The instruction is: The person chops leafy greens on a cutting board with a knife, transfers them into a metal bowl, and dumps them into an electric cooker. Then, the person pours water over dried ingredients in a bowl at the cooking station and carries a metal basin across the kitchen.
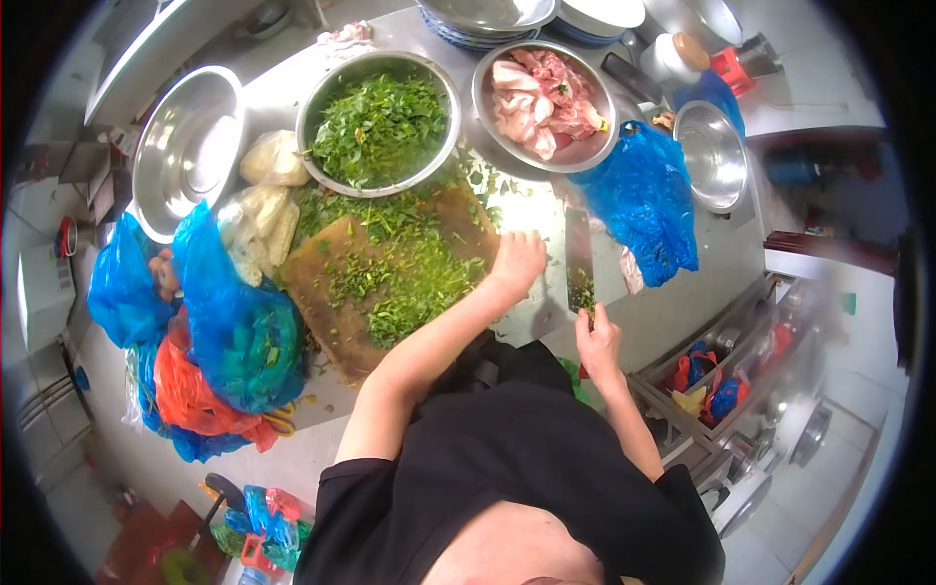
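Note:
My right hand [599,341] is closed around the handle of a kitchen knife [579,249], whose broad blade points away from me. Bits of chopped greens [582,291] cling to the blade near the handle. Left of the blade, my left hand [520,261] hovers by the board's right edge with its fingers curled in; whatever they hold is hidden. Across the wooden cutting board [336,336] lie chopped green herbs [414,283]. Behind the board, a steel bowl [450,146] is full of cut leafy greens [375,127].
A second steel bowl [485,122] contains raw meat [546,102]. Blue plastic bags [643,195] lie at the right; more blue and red bags [200,385] crowd the left. Steel basins [190,146] stand at both sides. A drawer [707,385] juts out at right.

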Available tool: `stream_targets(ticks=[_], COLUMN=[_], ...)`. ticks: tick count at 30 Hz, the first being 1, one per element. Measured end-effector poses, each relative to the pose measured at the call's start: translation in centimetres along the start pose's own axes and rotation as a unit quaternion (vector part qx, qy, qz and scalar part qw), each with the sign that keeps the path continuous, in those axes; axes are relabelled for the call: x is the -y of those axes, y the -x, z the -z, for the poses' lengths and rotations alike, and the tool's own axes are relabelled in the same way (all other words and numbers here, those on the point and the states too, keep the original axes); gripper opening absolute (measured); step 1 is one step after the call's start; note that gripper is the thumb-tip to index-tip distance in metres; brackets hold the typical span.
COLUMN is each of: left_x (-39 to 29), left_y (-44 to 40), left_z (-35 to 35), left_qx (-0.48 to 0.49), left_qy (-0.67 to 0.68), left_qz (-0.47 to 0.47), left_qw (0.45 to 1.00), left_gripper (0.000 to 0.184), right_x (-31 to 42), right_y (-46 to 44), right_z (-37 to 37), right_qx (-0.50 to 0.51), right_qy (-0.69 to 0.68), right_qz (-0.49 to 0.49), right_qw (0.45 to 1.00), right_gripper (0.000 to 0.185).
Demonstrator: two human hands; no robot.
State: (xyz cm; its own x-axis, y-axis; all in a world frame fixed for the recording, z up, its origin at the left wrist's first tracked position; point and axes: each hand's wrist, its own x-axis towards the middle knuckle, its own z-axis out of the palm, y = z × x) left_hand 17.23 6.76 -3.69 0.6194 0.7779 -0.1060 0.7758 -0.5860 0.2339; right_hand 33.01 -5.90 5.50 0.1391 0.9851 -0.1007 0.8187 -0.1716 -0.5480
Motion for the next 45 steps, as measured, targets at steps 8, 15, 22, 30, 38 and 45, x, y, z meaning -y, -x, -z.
stream_targets(ticks=[8,15,22,30,38,45], left_x=[8.9,9.1,6.9,8.2,8.3,8.7], left_y=[6.6,14.5,15.9,16.1,16.5,16.7], left_z=[4.9,0.8,0.7,-0.5,-0.3,-0.1], left_qx=[-0.167,-0.097,-0.24,-0.27,-0.276,-0.301], left_qy=[0.119,0.058,0.169,0.136,0.115,0.12], left_qz=[0.15,0.298,0.333,0.293,0.292,0.265], left_qw=[0.967,0.948,0.896,0.907,0.908,0.908], left_gripper=[0.034,0.047,0.035,0.021,0.023,0.027], right_x=[2.9,9.2,15.0,14.2,14.6,15.7], right_y=[-2.0,-6.8,-9.5,-13.0,-12.6,-11.7], right_z=[-0.8,-5.8,-7.8,-14.4,-14.5,-13.9], right_qx=[0.048,0.139,0.139,0.233,0.225,0.205], right_qy=[0.057,0.064,0.087,0.094,0.056,0.007], right_qz=[0.144,0.311,0.41,0.401,0.434,0.449], right_qw=[0.987,0.938,0.897,0.881,0.871,0.87], right_gripper=[0.011,0.009,0.013,0.013,0.014,0.014])
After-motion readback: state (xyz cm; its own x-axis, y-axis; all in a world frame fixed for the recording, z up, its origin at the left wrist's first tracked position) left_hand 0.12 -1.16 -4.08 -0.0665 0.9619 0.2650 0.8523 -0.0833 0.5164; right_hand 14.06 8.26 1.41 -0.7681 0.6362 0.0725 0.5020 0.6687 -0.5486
